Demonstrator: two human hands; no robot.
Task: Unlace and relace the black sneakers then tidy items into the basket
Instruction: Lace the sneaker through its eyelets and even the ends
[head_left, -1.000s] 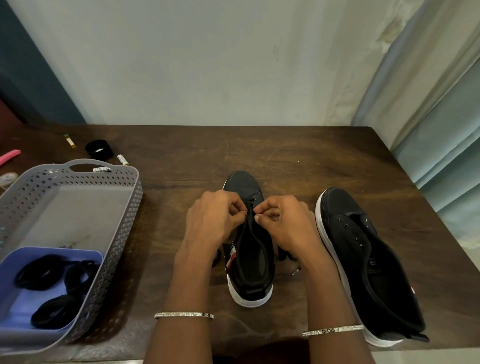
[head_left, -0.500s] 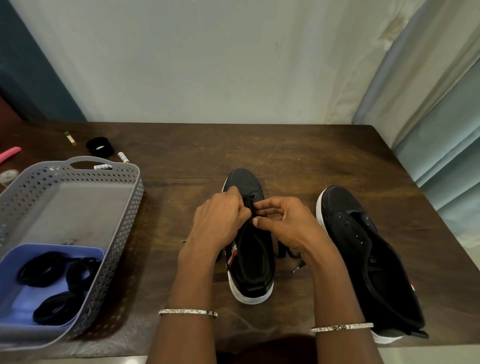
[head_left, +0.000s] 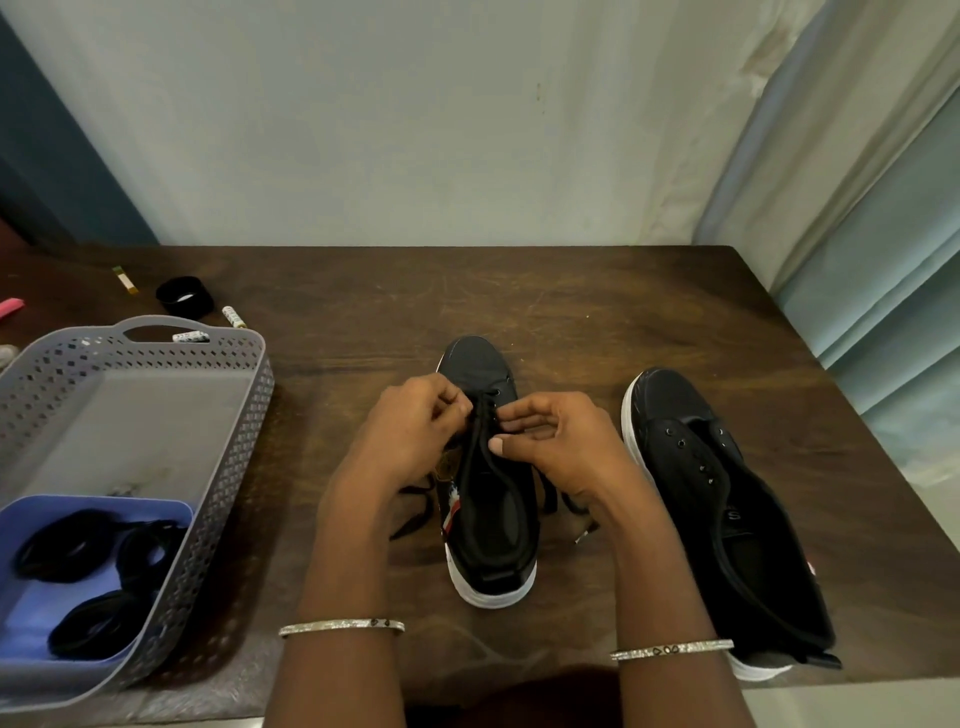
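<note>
Dark wood tabletop (head_left: 597, 322) stands against a pale wall, with a light curtain at the right. A black sneaker (head_left: 498, 535) with a white sole sits at the middle, toe pointing away. Both hands meet over its eyelets. The left hand (head_left: 410, 441) has its fingers (head_left: 449, 400) curled tight, pinching the black lace (head_left: 482, 415). The right hand (head_left: 566, 452) pinches the same lace between forefinger and thumb, its other fingers loosely bent. Loose lace ends trail onto the wood on either side of the shoe. A second sneaker (head_left: 727, 499) lies just to the right, its eyelets bare. At the left sits a grey perforated basket (head_left: 249, 415) holding a blue tray (head_left: 31, 613) with black coils (head_left: 78, 540).
</note>
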